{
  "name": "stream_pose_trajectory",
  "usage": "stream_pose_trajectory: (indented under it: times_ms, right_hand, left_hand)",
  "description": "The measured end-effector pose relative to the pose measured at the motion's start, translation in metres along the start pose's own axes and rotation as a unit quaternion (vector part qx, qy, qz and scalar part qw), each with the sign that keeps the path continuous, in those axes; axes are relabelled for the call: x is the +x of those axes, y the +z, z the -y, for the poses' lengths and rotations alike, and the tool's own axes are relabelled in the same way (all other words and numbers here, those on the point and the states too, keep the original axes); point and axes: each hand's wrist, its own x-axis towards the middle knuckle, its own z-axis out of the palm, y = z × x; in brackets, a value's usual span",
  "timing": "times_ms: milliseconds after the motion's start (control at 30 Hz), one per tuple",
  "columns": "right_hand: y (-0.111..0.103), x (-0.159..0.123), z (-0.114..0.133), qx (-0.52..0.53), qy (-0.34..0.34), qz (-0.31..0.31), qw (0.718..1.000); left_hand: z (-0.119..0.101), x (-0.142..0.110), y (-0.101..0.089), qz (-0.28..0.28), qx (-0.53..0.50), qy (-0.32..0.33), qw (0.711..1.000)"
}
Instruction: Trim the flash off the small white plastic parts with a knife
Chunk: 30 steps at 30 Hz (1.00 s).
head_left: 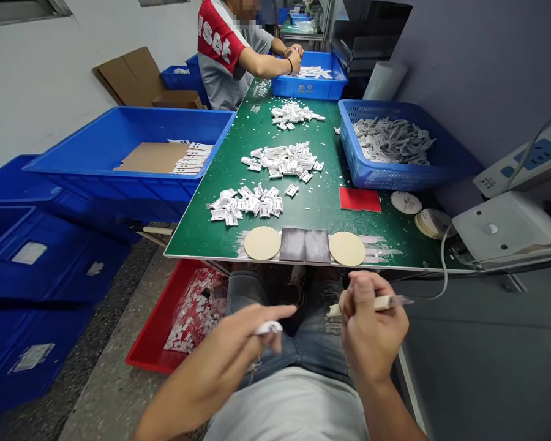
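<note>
My left hand (252, 340), over my lap, holds a small white plastic part (269, 328) between thumb and fingers, with the index finger stretched out. Closed around the cream handle of a craft knife (382, 302) is my right hand (371, 324); a thin blade-like tip points right. Both hands are below the table's front edge and apart from each other. Beyond them, two round cream discs (262, 243) flank dark square abrasive-looking pads (305, 245) along that edge. The nearest pile of white plastic parts (248, 203) lies behind the left disc.
More white piles (287, 160) run up the green table (202, 229). A blue basket (367, 174) of parts, a red pad (360, 199) and a cabled white box (491, 229) are on the right. Blue bins (133, 184) and a red bin (153, 343) stand left. A co-worker (229, 55) works at the far end.
</note>
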Motion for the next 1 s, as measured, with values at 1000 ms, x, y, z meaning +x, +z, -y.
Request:
stream_pose_trajectory:
  times_ms: [1000]
  right_hand:
    - [-0.003, 0.016, 0.015, -0.371, -0.369, 0.285, 0.803]
  left_hand:
    - [-0.006, 0.03, 0.035, -0.19, -0.405, -0.111, 0.887]
